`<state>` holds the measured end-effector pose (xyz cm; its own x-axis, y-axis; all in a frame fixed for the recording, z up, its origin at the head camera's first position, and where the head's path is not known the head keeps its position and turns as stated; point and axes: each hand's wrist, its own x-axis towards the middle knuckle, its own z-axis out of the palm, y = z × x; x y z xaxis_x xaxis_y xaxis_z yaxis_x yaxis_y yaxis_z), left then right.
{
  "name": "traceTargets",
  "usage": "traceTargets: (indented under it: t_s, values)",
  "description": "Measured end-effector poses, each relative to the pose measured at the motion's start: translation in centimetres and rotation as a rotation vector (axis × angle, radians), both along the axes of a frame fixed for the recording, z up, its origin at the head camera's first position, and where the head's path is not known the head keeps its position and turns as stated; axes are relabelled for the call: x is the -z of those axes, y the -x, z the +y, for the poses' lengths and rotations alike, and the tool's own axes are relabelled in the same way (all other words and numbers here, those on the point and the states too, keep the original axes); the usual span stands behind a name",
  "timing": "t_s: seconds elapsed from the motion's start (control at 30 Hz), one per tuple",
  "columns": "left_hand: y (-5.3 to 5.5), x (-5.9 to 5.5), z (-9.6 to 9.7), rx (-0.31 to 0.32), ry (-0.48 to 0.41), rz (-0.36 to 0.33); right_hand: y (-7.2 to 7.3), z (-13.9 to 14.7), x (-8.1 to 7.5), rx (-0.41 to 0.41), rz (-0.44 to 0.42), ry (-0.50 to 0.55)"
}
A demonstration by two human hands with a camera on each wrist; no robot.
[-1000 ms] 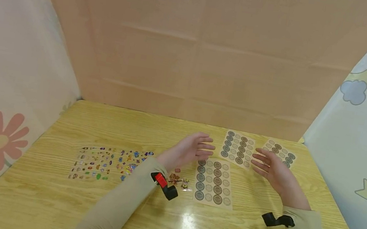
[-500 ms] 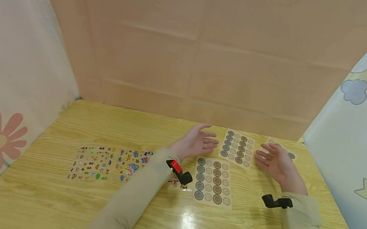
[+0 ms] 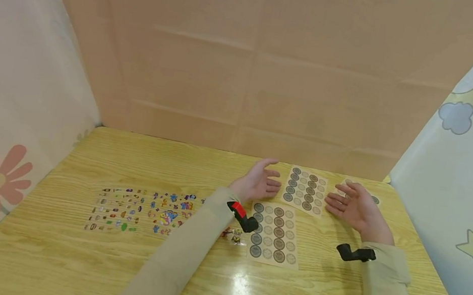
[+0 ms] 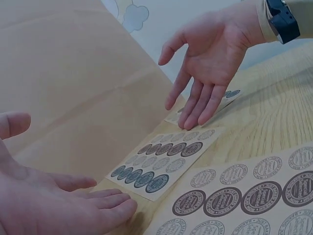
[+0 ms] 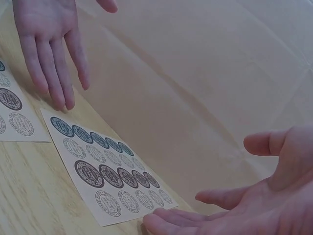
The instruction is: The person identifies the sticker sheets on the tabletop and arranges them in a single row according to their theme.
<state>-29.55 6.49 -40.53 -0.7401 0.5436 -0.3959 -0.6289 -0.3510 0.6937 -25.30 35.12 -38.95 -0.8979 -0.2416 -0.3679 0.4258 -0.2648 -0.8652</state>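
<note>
My left hand (image 3: pixel 259 181) is held with fingers straight and palm facing right, at the left edge of a sheet of round stickers (image 3: pixel 305 191). Opposite it, my right hand (image 3: pixel 357 211) faces inward with relaxed fingers, near the same sheet's right edge. Neither hand grips anything. In the left wrist view the sheet's rows of dark and pale circles (image 4: pixel 156 182) lie flat between the two hands. A larger round-sticker sheet (image 3: pixel 276 235) lies nearer the front. Behind my right hand a third such sheet (image 3: pixel 374 200) is partly hidden.
To the left lie clear sheets of small colourful stickers (image 3: pixel 117 208) and cartoon figures (image 3: pixel 168 216). Another cartoon sticker sheet (image 3: pixel 236 236) is partly covered by my left forearm. A brown paper backdrop (image 3: pixel 247 77) closes off the wooden table (image 3: pixel 63 264) at the back.
My left hand has moved slightly up and its fingers have spread. The right hand has shifted a little away from me, now covering more of the back right sheet. The sheets stay put.
</note>
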Motion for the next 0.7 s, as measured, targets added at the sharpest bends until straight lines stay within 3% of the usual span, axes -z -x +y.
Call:
traceTargets:
  t_s: [0.43,0.7]
  values:
    - [0.00,0.60,0.63,-0.010,0.021,-0.018,0.57,0.04,-0.34,-0.055,-0.047,0.020]
    - [-0.20,0.61,0.83,-0.017,0.018,-0.029,0.85,0.17,-0.16,-0.016,-0.106,0.094]
